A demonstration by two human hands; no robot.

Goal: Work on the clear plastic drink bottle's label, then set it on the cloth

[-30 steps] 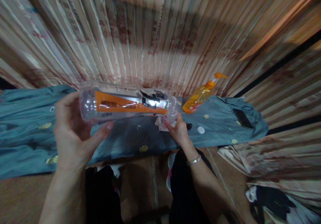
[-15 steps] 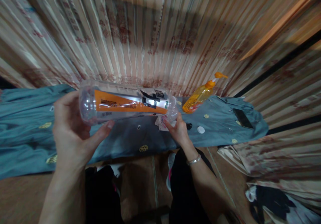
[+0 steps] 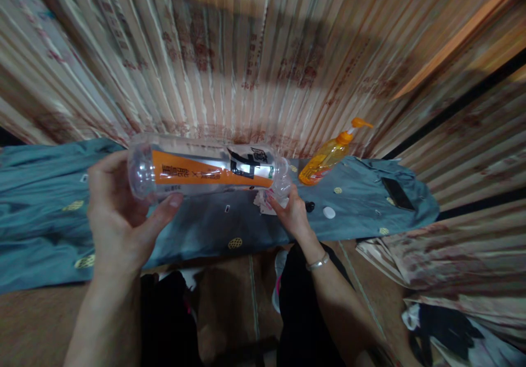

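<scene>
I hold a clear plastic bottle (image 3: 205, 170) with an orange and black label sideways above a blue cloth (image 3: 49, 230). My left hand (image 3: 117, 213) is closed round the bottle's base end, thumb under it. At the neck end, my right hand (image 3: 290, 211) is pinched on the bottle, with a small pale scrap (image 3: 263, 204) beside its fingers. A bracelet shows on the right wrist.
An orange pump dispenser bottle (image 3: 329, 156) stands on the cloth at the right. Near it lie a white cap (image 3: 329, 212), a small black thing (image 3: 310, 206) and a dark phone (image 3: 398, 193). Striped curtains hang behind; crumpled fabric (image 3: 444, 268) lies at the lower right.
The bottle has turned slightly about its long axis in my hands, so the label sits a little differently. Both hands stay where they were.
</scene>
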